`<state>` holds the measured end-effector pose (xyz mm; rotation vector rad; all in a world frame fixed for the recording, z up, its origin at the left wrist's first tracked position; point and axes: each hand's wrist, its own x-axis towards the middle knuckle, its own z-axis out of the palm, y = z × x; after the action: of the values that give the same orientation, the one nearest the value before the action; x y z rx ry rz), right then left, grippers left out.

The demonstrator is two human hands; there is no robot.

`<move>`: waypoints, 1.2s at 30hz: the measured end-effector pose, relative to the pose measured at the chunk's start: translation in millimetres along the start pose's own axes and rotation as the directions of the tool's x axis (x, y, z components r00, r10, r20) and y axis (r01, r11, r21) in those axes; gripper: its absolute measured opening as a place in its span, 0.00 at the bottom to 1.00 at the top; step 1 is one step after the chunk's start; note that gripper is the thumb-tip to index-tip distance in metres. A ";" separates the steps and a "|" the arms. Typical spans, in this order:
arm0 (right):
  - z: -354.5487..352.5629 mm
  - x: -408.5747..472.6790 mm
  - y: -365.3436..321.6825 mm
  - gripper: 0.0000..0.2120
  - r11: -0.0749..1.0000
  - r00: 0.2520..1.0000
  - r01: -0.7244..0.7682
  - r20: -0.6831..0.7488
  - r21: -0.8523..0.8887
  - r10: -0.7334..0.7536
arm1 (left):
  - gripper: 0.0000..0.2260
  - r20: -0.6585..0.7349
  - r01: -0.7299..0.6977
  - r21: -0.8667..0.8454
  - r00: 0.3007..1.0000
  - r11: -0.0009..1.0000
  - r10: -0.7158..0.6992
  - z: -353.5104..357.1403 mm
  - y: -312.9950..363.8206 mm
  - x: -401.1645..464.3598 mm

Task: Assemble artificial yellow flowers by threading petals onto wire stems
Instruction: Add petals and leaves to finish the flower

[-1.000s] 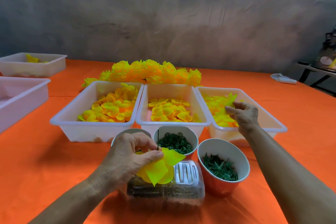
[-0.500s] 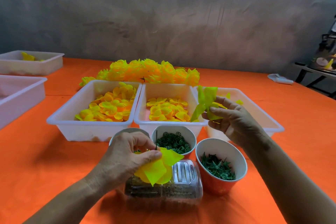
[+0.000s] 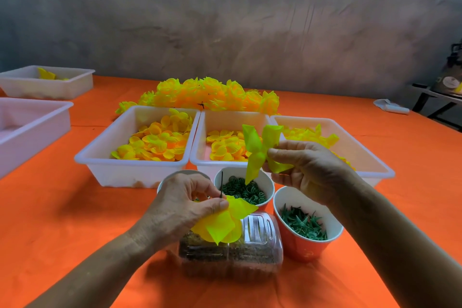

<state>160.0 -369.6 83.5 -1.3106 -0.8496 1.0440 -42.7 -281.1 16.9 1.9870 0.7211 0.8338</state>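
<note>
The thin dark wire stem [image 3: 221, 184] stands nearly upright, its free tip pointing up out of the left hand [image 3: 183, 204], whose fingers [image 3: 214, 205] pinch it where a part-built flower of yellow-green fabric petals [image 3: 225, 222] already sits. The loose four-lobed yellow-green fabric petal piece [image 3: 258, 151] lies above and to the right of that tip, well apart from it, pinched near its centre by the fingers [image 3: 280, 152] of the right hand [image 3: 305, 170], so the right hand is the nearer. The piece is thin and limp, its lobes curled, one hanging over the white paper cup of green rings [image 3: 243, 190]. Its centre hole is not visible; it likely must come down over the tip.
</note>
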 end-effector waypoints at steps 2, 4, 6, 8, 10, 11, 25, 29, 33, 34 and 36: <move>1.4 -3.9 -2.9 0.13 0.999 1.000 0.009 -0.011 -0.038 -0.009 | 0.05 -0.005 0.015 -0.015 1.000 1.000 -0.015 0.6 0.9 0.5; 1.6 -6.8 -6.4 0.14 0.997 0.999 0.024 -0.019 -0.069 -0.025 | 0.05 -0.004 0.031 -0.029 0.999 0.999 -0.032 1.3 2.3 0.4; 1.2 -8.2 -9.7 0.17 0.993 0.999 0.033 -0.005 -0.110 -0.034 | 0.05 -0.004 0.045 -0.044 0.999 0.998 -0.045 1.3 2.9 -0.3; 3.6 -8.7 -12.6 0.19 0.991 0.999 0.020 0.030 -0.133 -0.016 | 0.05 -0.011 0.055 -0.058 0.998 0.997 -0.056 1.5 3.2 -0.9; 10.5 -8.6 -14.2 0.22 0.989 0.998 -0.005 0.058 -0.145 0.014 | 0.05 -0.015 0.063 -0.068 0.998 0.996 -0.065 1.7 4.1 -0.9; 14.7 -8.1 -14.3 0.22 0.988 0.998 -0.016 0.062 -0.153 0.026 | 0.06 -0.014 0.068 -0.070 0.998 0.995 -0.069 1.8 4.6 -0.9; 51.5 -5.9 2.0 0.06 0.964 0.993 -0.046 0.094 -0.263 0.073 | 0.22 0.007 0.049 -0.088 0.999 0.995 -0.049 2.8 8.3 -3.9; 53.0 -5.1 -2.0 0.07 0.969 0.995 -0.009 0.094 -0.247 0.034 | 0.14 -0.032 0.051 -0.069 0.998 0.996 -0.054 3.4 7.8 -3.2; 55.3 -1.9 -3.4 0.07 0.965 0.997 -0.009 0.078 -0.263 0.031 | 0.13 -0.021 0.050 -0.102 0.998 0.994 -0.053 2.2 12.4 -4.9; 55.9 -1.6 -3.6 0.07 0.964 0.997 -0.012 0.076 -0.266 0.033 | 0.13 -0.005 0.042 -0.123 0.999 0.991 -0.043 0.0 13.7 -6.0; 55.6 -1.5 -3.8 0.08 0.961 0.997 -0.007 0.073 -0.276 0.028 | 0.14 0.032 0.039 -0.125 0.999 0.991 -0.035 -6.5 16.1 -7.4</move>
<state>108.0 -352.1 92.9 -1.5204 -1.0723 1.0205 -49.4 -291.2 31.4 1.8652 0.6701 0.8060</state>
